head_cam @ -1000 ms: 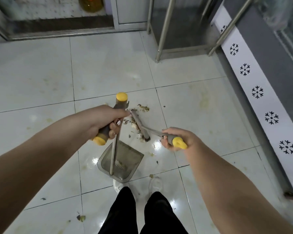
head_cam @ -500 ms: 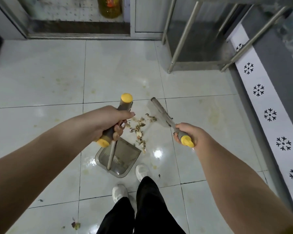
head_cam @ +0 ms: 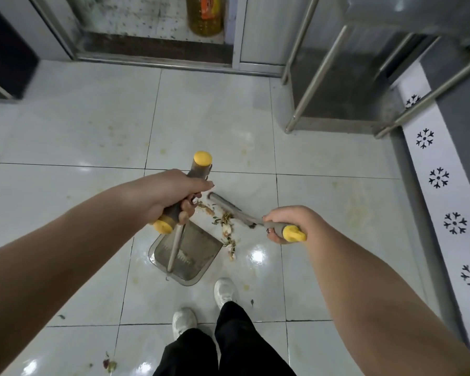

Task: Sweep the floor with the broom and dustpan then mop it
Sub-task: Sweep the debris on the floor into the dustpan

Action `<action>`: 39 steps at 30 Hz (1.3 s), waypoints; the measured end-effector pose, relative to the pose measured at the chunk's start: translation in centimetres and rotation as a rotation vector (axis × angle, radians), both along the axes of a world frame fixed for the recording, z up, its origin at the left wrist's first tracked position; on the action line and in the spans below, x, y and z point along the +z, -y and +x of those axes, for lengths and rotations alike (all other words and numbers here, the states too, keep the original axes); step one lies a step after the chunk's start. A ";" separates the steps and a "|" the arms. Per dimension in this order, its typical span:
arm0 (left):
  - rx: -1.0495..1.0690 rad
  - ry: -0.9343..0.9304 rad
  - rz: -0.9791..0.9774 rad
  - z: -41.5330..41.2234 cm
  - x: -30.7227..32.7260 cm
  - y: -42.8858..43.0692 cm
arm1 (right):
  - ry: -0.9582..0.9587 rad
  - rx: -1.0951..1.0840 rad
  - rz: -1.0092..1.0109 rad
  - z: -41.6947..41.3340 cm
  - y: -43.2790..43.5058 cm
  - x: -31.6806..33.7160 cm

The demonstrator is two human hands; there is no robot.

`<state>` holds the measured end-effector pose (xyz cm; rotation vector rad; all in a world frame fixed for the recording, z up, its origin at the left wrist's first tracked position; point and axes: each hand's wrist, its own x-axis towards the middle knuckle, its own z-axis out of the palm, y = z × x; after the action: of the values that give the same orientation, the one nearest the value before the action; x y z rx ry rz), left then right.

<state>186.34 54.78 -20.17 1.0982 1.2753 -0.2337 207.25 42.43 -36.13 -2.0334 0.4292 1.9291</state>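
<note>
Left hand (head_cam: 174, 196): fingers curled tight round the grey grip of the dustpan handle (head_cam: 200, 165), yellow caps at both ends.
Dustpan (head_cam: 198, 256): grey tray, flat on the white tiled floor (head_cam: 215, 118), just ahead of two white shoes (head_cam: 224, 290), mouth turned toward the debris.
Right hand (head_cam: 285, 222): wrapped round the yellow-tipped broom handle (head_cam: 293, 233).
Broom head (head_cam: 225, 204): narrow grey bar, low at the floor, along the far edge of the debris.
Debris (head_cam: 225, 229): leaf scraps and peelings, strewn between broom head and dustpan mouth.
Background: yellowish bottle (head_cam: 205, 14) by the far wall; metal legs (head_cam: 318, 69) at right.
</note>
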 end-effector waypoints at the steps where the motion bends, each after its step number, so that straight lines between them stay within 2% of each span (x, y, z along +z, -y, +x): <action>1: 0.014 0.001 0.002 -0.4 0.2 -0.2 | -0.007 0.069 -0.001 0.5 -0.8 0.7; 6: 0.091 -0.005 -0.005 -2.7 0.9 -1.2 | 0.033 0.405 -0.009 1.0 -4.4 2.8; 13: 0.194 -0.015 -0.020 -5.5 0.2 -2.6 | 0.091 0.476 0.139 -2.8 -10.1 0.6; 17: 0.257 -0.016 -0.068 -6.7 -0.3 -3.7 | 0.164 0.669 0.234 -4.3 -13.6 -1.8; 22: 0.334 -0.012 -0.067 -7.5 -1.4 -4.6 | 0.192 0.829 0.211 -5.8 -16.1 -4.6; 32: 0.308 -0.022 -0.075 -8.6 -2.1 -5.2 | 0.208 0.962 0.050 -6.4 -12.3 -5.0; 39: 0.163 -0.010 -0.070 -9.5 -1.6 -3.5 | 0.209 0.887 -0.041 -8.0 -5.2 -3.7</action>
<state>176.81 58.31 -21.78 0.9295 1.3484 -0.1604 199.29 47.63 -39.82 -2.6863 -0.5957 2.0693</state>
